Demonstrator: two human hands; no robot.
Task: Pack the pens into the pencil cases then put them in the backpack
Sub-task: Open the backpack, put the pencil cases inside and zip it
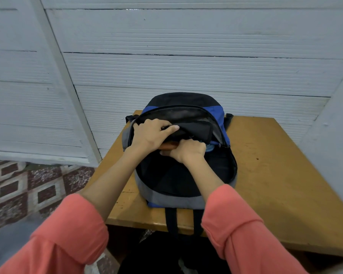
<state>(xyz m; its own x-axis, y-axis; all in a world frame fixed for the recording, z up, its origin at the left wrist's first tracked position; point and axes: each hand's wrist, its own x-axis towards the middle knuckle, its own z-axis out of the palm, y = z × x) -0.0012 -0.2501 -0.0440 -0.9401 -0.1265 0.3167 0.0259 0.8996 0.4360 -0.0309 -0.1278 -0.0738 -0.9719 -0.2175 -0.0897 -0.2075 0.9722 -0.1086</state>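
Here, open backpack (218,113) on wooden table (265,155), left hand (151,133) gripping its flap (198,129), right hand (186,151) clutching brown pencil case (167,145) inside.

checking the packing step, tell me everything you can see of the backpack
The backpack is black fabric with blue side panels and a grey base band, lying on the wooden table, straps hanging over the near edge. Its main zip is open. The left hand grips a black inner flap at the mouth; the right hand holds a brown item there.
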